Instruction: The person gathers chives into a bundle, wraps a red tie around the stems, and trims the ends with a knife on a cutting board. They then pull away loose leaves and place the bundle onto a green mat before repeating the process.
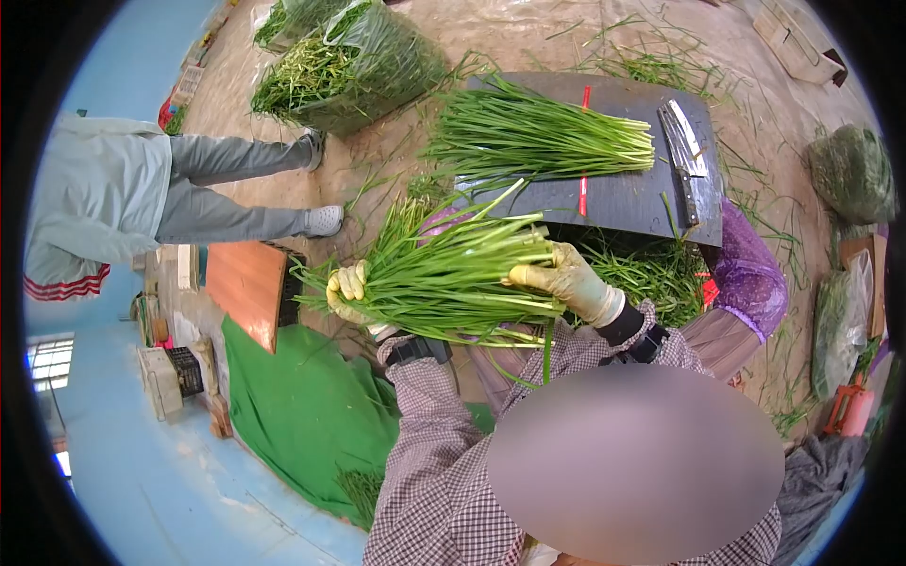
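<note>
A loose bundle of garlic chives [444, 274] lies across both my hands in front of my body. My left hand [349, 288], in a pale yellowish glove, is closed around the leafy end. At the pale stem end, my right hand [571, 283] in a matching stained glove grips the stalks, its fingers bent over them. Beyond the hands is a dark board [618, 193] bearing a second bundle of chives [547, 132], laid over a red strip [583, 196]. A knife [687, 160] with a dark handle lies at the board's right side, apparently beside another blade.
Loose chives [642, 278] are piled under the board's near edge. A plastic bag of greens [349, 71] stands at upper left. Near it stands a person in grey trousers [226, 222]. A green cloth [293, 415] and an orange-brown panel [247, 288] are at left.
</note>
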The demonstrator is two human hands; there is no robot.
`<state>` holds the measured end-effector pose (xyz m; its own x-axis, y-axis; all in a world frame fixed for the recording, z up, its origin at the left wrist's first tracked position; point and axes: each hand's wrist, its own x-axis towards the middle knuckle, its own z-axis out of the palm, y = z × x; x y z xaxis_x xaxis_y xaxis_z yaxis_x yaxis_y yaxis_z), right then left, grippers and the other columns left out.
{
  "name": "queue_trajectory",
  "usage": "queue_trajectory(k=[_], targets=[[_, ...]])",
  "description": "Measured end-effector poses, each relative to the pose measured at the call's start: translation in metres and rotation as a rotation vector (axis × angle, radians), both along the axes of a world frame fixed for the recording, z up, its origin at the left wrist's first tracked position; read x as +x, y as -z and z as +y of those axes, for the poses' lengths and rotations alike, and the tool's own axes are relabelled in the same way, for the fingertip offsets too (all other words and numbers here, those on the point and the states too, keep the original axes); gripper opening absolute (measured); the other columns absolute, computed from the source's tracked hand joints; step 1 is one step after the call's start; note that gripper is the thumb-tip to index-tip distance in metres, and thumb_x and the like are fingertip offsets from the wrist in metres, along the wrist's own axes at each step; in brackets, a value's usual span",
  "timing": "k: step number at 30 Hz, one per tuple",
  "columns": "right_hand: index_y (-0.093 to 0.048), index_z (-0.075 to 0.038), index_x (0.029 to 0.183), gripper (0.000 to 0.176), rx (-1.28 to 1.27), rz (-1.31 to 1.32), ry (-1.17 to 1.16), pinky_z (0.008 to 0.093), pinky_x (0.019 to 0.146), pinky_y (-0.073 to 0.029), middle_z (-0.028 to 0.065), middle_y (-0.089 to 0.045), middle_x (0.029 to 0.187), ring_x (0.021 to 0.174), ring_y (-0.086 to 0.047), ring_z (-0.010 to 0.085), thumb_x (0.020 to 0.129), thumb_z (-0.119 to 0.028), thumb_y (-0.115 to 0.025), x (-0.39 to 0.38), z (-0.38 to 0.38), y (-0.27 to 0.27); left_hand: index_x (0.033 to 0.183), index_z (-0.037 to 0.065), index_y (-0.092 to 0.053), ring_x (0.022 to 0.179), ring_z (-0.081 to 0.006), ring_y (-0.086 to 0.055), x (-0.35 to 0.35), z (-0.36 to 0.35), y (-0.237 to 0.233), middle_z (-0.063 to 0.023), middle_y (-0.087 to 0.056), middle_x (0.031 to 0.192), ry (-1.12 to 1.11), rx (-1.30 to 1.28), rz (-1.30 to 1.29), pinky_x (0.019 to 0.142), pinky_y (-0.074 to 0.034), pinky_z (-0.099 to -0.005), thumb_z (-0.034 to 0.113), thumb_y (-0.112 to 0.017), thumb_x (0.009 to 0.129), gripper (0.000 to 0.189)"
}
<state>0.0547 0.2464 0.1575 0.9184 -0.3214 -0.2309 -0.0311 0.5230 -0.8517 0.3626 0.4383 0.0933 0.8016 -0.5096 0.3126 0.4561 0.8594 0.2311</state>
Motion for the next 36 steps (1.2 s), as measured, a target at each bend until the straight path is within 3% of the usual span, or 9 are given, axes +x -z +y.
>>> queue_trajectory(k=[9,10,12,15,18,19,24,32,36], targets=[[-0.059,-0.006,0.112,0.029,0.354,-0.149,0.221,0.0312,0.089,-0.054,0.0075,-0.068,0.107,0.097,-0.065,0.0159,0.108,-0.034,-0.053,-0.034,-0.009,0.013,0.078,0.011,-0.057,0.055,-0.0114,-0.045,0.013,0.015,0.031,0.0013,-0.053,0.065,-0.030,0.043,0.031,0.067,-0.039,-0.0311,0.017,-0.049,0.100,0.024],[-0.056,-0.006,0.110,0.025,0.463,-0.017,0.423,0.0336,0.080,-0.056,0.0069,-0.064,0.101,0.086,-0.065,0.0153,0.110,-0.029,-0.048,-0.044,-0.009,0.003,0.078,0.011,-0.057,0.055,-0.0114,-0.044,0.014,0.016,0.033,0.0013,-0.053,0.065,-0.025,0.037,0.032,0.067,-0.039,-0.0313,0.017,-0.049,0.101,0.025],[-0.055,-0.009,0.106,0.026,0.580,-0.320,0.148,0.0265,0.067,-0.053,0.0031,-0.059,0.093,0.068,-0.057,0.0076,0.110,-0.034,-0.049,-0.089,-0.038,0.035,0.078,0.011,-0.057,0.055,-0.0114,-0.045,0.018,0.020,0.041,0.0014,-0.053,0.065,-0.042,0.049,0.042,0.067,-0.039,-0.0313,0.017,-0.049,0.101,0.025],[-0.060,-0.008,0.109,0.035,-0.053,0.251,0.061,0.0301,0.070,-0.053,0.0066,-0.066,0.096,0.074,-0.064,0.0167,0.104,-0.043,-0.058,-0.145,-0.051,0.063,0.078,0.011,-0.057,0.055,-0.0112,-0.045,0.012,0.015,0.034,0.0017,-0.053,0.065,-0.030,0.025,0.036,0.067,-0.039,-0.0311,0.017,-0.050,0.101,0.025],[-0.064,-0.007,0.124,0.042,-1.046,0.762,-0.578,0.0373,0.083,-0.055,0.0118,-0.071,0.110,0.093,-0.070,0.0276,0.101,-0.042,-0.062,-0.147,-0.045,0.073,0.078,0.011,-0.057,0.055,-0.0110,-0.045,0.014,0.010,0.030,0.0020,-0.052,0.064,0.008,0.010,0.014,0.067,-0.039,-0.0309,0.017,-0.050,0.101,0.025],[-0.063,-0.008,0.134,0.046,-1.033,0.691,-0.482,0.0405,0.096,-0.052,0.0150,-0.069,0.123,0.114,-0.066,0.0336,0.100,-0.038,-0.063,-0.134,-0.038,0.059,0.078,0.011,-0.057,0.055,-0.0110,-0.045,0.014,0.009,0.029,0.0022,-0.052,0.064,0.024,0.013,0.008,0.067,-0.039,-0.0308,0.016,-0.050,0.101,0.025],[-0.066,-0.002,0.125,0.036,-0.518,0.044,0.095,0.0336,0.094,-0.051,0.0150,-0.069,0.116,0.109,-0.066,0.0256,0.098,-0.025,-0.067,-0.041,-0.017,0.024,0.077,0.012,-0.056,0.056,-0.0108,-0.045,0.016,0.001,0.015,0.0026,-0.050,0.063,0.061,0.004,-0.050,0.068,-0.039,-0.0304,0.018,-0.049,0.101,0.025],[-0.069,0.000,0.101,0.019,-0.317,0.076,0.391,0.0280,0.080,-0.051,0.0022,-0.068,0.085,0.081,-0.061,0.0116,0.099,-0.019,-0.065,-0.023,-0.011,0.014,0.079,0.012,-0.056,0.056,-0.0109,-0.046,0.010,0.005,0.007,0.0026,-0.050,0.064,0.011,0.035,0.003,0.069,-0.040,-0.0303,0.018,-0.049,0.100,0.023],[-0.071,-0.003,0.109,0.027,-0.422,0.270,0.196,0.0280,0.087,-0.051,0.0071,-0.072,0.101,0.094,-0.066,0.0149,0.099,-0.027,-0.065,-0.104,-0.054,0.082,0.073,0.014,-0.050,0.059,-0.0112,-0.044,0.005,0.005,0.009,0.0026,-0.049,0.063,-0.019,0.010,0.062,0.070,-0.040,-0.0301,0.019,-0.050,0.101,0.029]])
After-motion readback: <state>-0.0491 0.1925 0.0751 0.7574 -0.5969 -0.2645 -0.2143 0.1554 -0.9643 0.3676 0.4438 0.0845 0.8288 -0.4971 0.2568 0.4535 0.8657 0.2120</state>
